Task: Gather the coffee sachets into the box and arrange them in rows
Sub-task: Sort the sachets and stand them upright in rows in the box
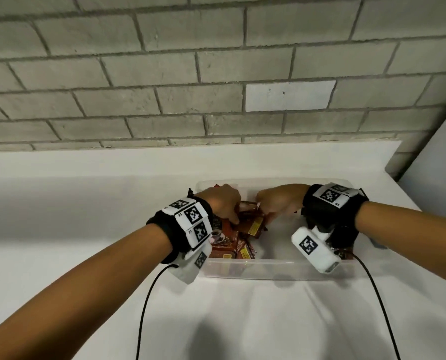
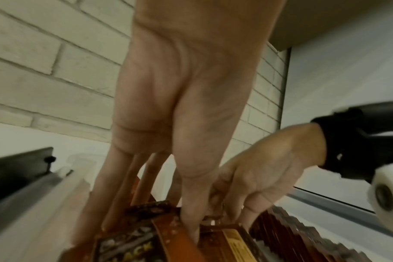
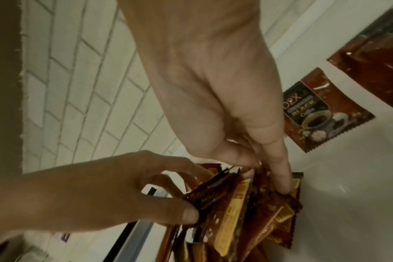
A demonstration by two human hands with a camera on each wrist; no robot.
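Observation:
A clear plastic box (image 1: 268, 265) stands on the white table. Brown and red coffee sachets (image 1: 253, 227) fill its left part, some upright, some leaning. Both hands are inside the box. My left hand (image 1: 231, 213) grips a bundle of sachets (image 3: 236, 209) between its thumb (image 3: 184, 215) and its fingers. My right hand (image 1: 266, 207) pinches the bundle's top edges, its index finger (image 3: 280, 177) pressed down on one sachet. Two loose sachets (image 3: 323, 113) lie flat beyond the right hand; whether they are in the box I cannot tell.
A grey brick wall (image 1: 216, 87) rises behind the table. The table's right edge (image 1: 424, 219) runs close to the box. Black cables (image 1: 143, 307) hang from both wrists across the front of the table. White cloth (image 1: 60, 216) spreads to the left.

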